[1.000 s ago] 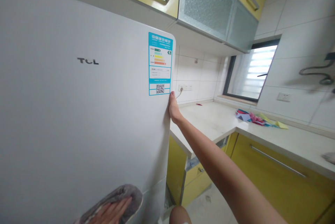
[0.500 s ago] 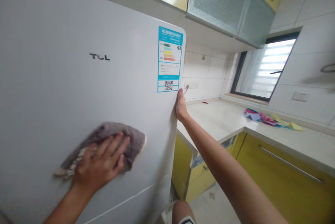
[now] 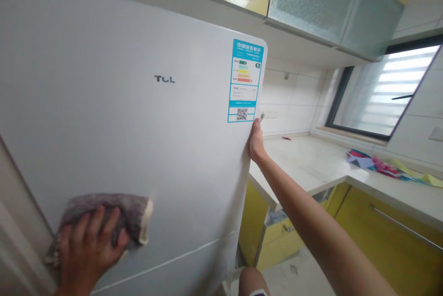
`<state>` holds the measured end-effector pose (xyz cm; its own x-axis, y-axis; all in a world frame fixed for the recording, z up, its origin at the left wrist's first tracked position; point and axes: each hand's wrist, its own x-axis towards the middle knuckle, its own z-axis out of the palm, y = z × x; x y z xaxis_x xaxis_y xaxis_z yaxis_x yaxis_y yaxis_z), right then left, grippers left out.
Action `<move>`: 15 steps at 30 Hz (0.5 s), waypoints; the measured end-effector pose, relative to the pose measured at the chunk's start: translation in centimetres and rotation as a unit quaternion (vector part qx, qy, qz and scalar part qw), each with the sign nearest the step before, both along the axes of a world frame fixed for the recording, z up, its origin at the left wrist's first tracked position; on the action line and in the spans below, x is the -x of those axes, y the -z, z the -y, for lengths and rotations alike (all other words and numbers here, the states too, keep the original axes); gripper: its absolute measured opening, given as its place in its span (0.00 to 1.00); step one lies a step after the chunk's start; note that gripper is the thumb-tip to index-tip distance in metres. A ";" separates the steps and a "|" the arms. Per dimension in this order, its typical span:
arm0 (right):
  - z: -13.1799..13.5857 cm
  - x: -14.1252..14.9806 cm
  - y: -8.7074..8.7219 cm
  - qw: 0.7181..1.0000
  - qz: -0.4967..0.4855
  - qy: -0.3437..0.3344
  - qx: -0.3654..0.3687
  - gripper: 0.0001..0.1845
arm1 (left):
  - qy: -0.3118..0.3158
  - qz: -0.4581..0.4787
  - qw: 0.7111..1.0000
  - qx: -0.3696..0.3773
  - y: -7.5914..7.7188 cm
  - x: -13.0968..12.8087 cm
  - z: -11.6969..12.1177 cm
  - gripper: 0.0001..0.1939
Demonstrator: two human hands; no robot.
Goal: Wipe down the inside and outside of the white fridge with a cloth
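Note:
A white fridge door (image 3: 138, 125) with a grey logo and a blue energy label (image 3: 245, 80) fills the left of the view. My left hand (image 3: 88, 250) lies flat on a grey-brown cloth (image 3: 131, 213) and presses it against the door's lower left part, fingers spread. My right hand (image 3: 256, 141) grips the door's right edge just below the label, fingers wrapped behind the edge and hidden. My right arm stretches out from the lower right.
A pale L-shaped worktop (image 3: 311, 167) runs to the right of the fridge, over yellow cabinet fronts (image 3: 380, 245). Coloured paper pieces (image 3: 370, 163) lie on it below the window (image 3: 384, 93). Yellow and frosted-glass wall cabinets (image 3: 311, 1) hang above. My knee (image 3: 254, 284) shows at the bottom.
My left hand has slid the cloth to the left and a little down across the door. My right hand stays on the door's edge. The view has turned left.

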<state>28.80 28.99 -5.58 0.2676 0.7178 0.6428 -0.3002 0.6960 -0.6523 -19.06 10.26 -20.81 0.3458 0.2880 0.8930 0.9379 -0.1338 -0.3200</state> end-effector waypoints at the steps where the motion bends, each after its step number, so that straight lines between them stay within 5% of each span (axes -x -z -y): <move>1: 0.0 0.0 0.0 1.000 -0.006 -0.003 -0.001 0.42 | -0.014 0.071 0.997 -0.026 -2.9 -1.0 -0.2 0.52; 4: -0.1 -0.1 0.1 1.000 -0.014 -0.006 -0.004 0.41 | -0.023 0.204 0.975 -0.081 -10.0 -4.6 -1.3 0.47; 6: -0.2 -0.1 0.1 1.000 -0.013 0.000 -0.004 0.41 | -0.027 0.207 0.971 -0.112 -11.2 -6.6 -2.2 0.45; 7: -0.2 -0.1 0.1 1.000 -0.010 0.005 -0.004 0.42 | -0.028 0.172 0.977 -0.120 -10.4 -7.1 -2.5 0.45; 10: -0.1 -0.1 0.0 1.000 -0.003 0.019 -0.007 0.42 | 0.002 -0.055 0.997 -0.062 -3.5 -6.9 -2.7 0.41; 13: -0.1 -0.2 0.0 1.000 -0.004 0.018 -0.008 0.41 | 0.110 -0.246 0.960 0.078 5.5 -4.6 -1.6 0.26; 15: -0.1 -0.2 0.0 1.000 0.001 0.017 -0.009 0.40 | 0.129 -0.281 0.946 0.099 9.6 -3.0 -0.7 0.23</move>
